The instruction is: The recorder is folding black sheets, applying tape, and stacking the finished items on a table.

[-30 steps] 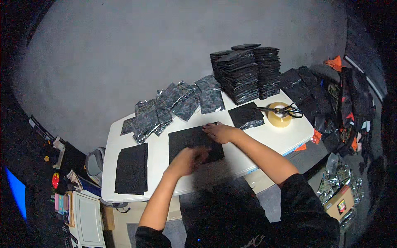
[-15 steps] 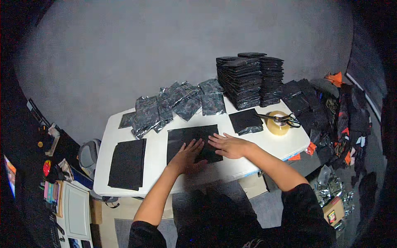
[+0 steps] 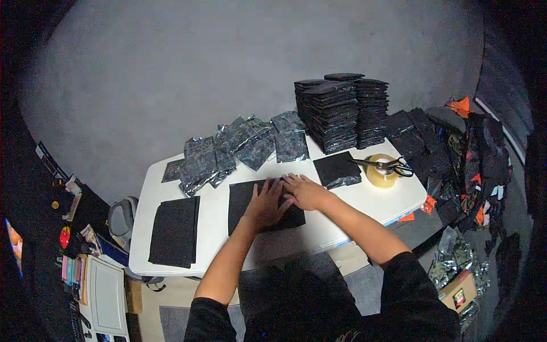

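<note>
A flat black cloth piece (image 3: 240, 206) lies at the middle of the white table's near side. My left hand (image 3: 266, 205) rests on it palm down with fingers stretched toward its far edge. Close beside it, my right hand (image 3: 305, 192) also lies on the cloth's far right part, fingers spread, the two thumbs near each other. Neither hand grips anything. Part of the cloth is hidden under my hands. To the left is a stack of folded black cloth (image 3: 174, 231).
Camouflage-patterned items in clear bags (image 3: 228, 148) lie along the far edge. Tall stacks of black packets (image 3: 327, 114) stand behind. At right are a black packet (image 3: 337, 169), a tape roll (image 3: 380, 175) and scissors (image 3: 399, 166). Dark fabric (image 3: 439, 154) piles beyond the white table (image 3: 219, 248).
Both hands have slid away from me over the cloth toward its far edge and come closer together. The cloth lies in about the same place.
</note>
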A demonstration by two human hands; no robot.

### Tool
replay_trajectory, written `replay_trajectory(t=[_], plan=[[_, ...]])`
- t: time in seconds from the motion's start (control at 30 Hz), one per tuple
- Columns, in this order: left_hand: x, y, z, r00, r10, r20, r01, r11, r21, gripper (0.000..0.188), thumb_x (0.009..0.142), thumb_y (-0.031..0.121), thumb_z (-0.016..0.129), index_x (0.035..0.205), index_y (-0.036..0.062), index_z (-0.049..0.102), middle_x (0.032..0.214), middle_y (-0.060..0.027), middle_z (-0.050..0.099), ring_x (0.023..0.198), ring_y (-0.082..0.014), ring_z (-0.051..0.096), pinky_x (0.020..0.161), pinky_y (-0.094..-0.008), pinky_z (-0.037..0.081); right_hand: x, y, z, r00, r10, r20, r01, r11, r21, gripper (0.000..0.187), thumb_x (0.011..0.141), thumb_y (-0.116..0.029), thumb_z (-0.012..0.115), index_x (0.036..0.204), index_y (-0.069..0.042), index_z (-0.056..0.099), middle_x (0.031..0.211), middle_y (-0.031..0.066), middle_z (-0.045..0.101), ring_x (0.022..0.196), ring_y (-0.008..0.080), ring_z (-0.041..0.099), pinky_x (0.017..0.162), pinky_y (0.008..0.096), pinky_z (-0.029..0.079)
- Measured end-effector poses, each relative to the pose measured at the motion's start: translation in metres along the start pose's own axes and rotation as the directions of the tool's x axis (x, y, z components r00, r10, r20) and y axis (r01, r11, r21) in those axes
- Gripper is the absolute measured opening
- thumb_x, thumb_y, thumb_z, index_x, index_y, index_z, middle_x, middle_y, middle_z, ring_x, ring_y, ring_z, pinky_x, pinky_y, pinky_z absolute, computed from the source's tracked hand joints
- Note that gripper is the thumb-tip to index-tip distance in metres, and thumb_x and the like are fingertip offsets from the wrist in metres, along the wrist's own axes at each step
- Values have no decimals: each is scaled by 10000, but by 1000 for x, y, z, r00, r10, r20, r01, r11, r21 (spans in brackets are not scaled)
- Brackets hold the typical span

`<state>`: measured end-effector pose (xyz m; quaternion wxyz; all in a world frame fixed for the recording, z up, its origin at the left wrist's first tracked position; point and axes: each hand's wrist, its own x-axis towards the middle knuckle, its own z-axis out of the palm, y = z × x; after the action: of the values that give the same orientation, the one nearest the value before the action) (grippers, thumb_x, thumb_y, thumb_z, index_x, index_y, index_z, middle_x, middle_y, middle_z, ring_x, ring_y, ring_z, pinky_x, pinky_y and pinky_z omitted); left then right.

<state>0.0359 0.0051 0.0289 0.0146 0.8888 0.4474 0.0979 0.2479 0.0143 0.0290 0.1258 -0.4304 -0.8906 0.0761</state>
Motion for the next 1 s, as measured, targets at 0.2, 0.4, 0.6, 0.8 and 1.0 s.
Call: replay_trajectory(t=[0.2,0.4,0.6,0.8,1.0], plan=[[-6,12,-5,999,-4,34,3,1000,30,909,1026,663,382,1595,-29,230,1676,-212,238,1545,-435,223,1191,-711,194,-7,-1,2,983,88,159,-69,990,-121,805,1049,-458,475,1639,-31,132,1721,160,133,1594,326,113,1274,524,164],[-14,6,-1,999,-18,30,15,997,79,977,998,721,368,1607,-26,209,1691,-200,213,1560,-405,200,1214,-686,162,-11,-10,-14,956,91,278,-64,992,-107,820,1053,-503,451,1645,-42,119,1719,204,75,1590,380,70,1277,527,134],[-47,10,-12,995,-37,91,27,995,100,873,1017,650,423,1618,39,255,1704,-158,211,1581,-378,139,1234,-649,137,-42,2,-14,950,139,281,-138,990,-24,878,1031,-595,430,1658,-84,88,1715,232,-25,1597,359,-13,1286,503,58],[-132,19,-44,996,-78,44,89,927,-365,535,1050,344,546,1493,48,489,1554,-182,471,1501,-374,355,1232,-541,262,-69,-1,-22,950,128,286,-188,963,195,885,1013,-610,449,1668,-146,76,1714,227,-74,1598,343,-55,1278,537,24],[-179,53,-50,983,-180,-44,115,779,-617,402,925,176,720,1290,14,668,1356,-186,654,1375,-382,528,1186,-461,371,-74,1,-30,945,153,287,-251,905,344,913,987,-692,403,1672,-195,62,1713,231,-62,1598,358,-11,1274,542,27]])
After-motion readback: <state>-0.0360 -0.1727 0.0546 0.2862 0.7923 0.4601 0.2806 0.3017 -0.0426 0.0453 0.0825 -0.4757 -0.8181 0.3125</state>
